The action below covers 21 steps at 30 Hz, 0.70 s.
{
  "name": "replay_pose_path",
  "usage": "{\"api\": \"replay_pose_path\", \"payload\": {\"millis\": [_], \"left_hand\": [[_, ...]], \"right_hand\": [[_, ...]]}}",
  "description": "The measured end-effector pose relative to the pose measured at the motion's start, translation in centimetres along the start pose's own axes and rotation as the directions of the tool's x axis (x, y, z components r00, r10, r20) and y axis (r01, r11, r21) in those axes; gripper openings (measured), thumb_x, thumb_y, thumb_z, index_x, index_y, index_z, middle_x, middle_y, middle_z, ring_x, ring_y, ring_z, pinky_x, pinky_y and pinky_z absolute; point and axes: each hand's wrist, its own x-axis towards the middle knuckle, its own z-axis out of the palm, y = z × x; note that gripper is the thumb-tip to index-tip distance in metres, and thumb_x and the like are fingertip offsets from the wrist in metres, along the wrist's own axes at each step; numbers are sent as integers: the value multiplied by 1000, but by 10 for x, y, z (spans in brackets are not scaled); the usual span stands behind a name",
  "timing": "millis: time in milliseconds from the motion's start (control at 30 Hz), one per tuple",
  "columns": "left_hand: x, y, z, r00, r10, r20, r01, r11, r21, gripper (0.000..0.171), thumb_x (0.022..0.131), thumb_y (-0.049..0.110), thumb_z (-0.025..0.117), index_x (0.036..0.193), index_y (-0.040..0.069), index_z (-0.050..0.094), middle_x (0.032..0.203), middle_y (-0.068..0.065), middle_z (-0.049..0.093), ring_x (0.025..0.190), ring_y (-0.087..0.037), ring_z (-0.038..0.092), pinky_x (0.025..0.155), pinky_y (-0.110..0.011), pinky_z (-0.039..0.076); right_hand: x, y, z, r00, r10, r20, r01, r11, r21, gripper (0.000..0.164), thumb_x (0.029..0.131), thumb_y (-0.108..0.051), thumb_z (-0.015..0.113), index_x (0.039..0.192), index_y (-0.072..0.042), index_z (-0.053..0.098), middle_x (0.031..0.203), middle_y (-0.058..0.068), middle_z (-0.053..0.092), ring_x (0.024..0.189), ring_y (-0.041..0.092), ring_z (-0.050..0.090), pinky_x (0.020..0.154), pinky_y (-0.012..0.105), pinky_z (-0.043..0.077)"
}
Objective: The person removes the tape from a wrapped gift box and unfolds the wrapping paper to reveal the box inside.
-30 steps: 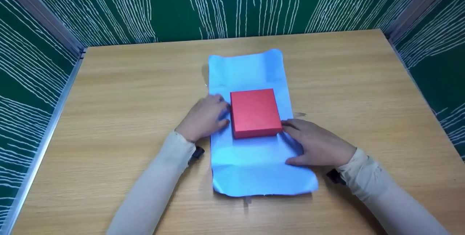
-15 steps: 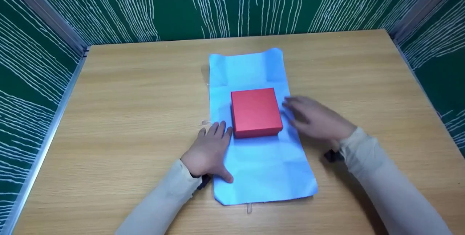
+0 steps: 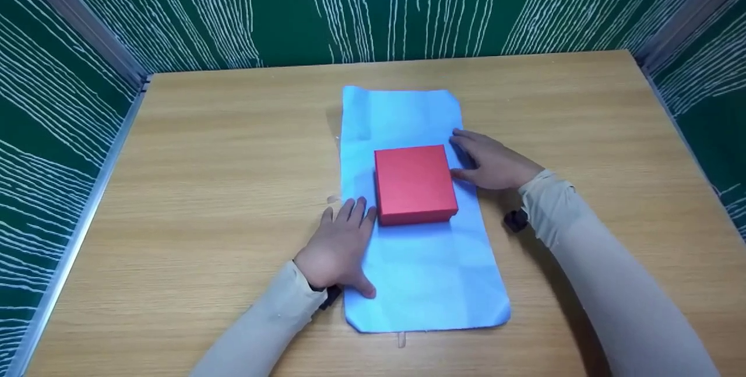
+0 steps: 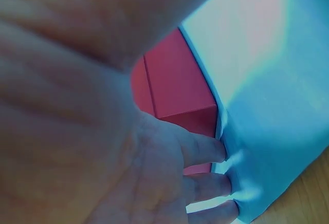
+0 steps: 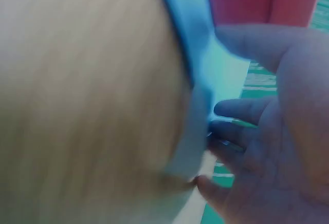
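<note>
A square red box (image 3: pixel 415 182) with a lid sits on a long sheet of blue paper (image 3: pixel 431 278), near its middle. My left hand (image 3: pixel 338 249) rests with spread fingers on the sheet's left edge, its fingertips right at the box's near left corner. In the left wrist view those fingertips press on the blue paper (image 4: pixel 272 116) beside the red box (image 4: pixel 180 80). My right hand (image 3: pixel 495 161) touches the sheet's right edge by the box's far right side. The right wrist view has its thumb (image 5: pixel 247 41) beside the red box (image 5: pixel 241 0), its fingers extended along the paper's edge.
Beneath everything is a wood-grain table (image 3: pixel 221 161). Small clear strips, like tape, stick out at the sheet's near edge (image 3: pixel 401 339) and left edge (image 3: pixel 333 199). Green panels with white streaks (image 3: pixel 373 10) stand around the table's back and sides.
My left hand slid nearer along the sheet's left edge and spread out. My right hand moved from the box's near right corner to its far right side. The sheet's curled near end lies flatter.
</note>
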Motion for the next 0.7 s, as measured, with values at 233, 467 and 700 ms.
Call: {"api": "replay_pose_path", "payload": {"millis": [233,467,700], "left_hand": [[4,-7,-3,1000,13,-5,-13,999,-37,136,65,72,86,165,7,20,172,-17,13,158,-38,11,122,-65,16],[11,-12,-1,999,10,-31,-12,998,-57,135,66,68,88,164,5,21,171,-19,14,158,-40,12,122,-66,16],[16,-18,0,999,-3,-33,1,998,-63,137,65,70,87,165,7,17,172,-17,11,159,-37,9,121,-68,13]], "right_hand": [[-49,-20,12,993,-114,-27,112,991,-73,102,86,-45,82,162,-4,28,169,19,22,156,40,18,125,60,11],[-91,-36,43,988,-138,65,145,983,-114,124,72,-67,84,162,-3,28,168,20,24,154,43,21,123,62,15],[-87,-32,49,993,-91,78,103,981,-165,122,71,-68,83,164,-11,29,171,13,20,156,36,17,125,61,8]]}}
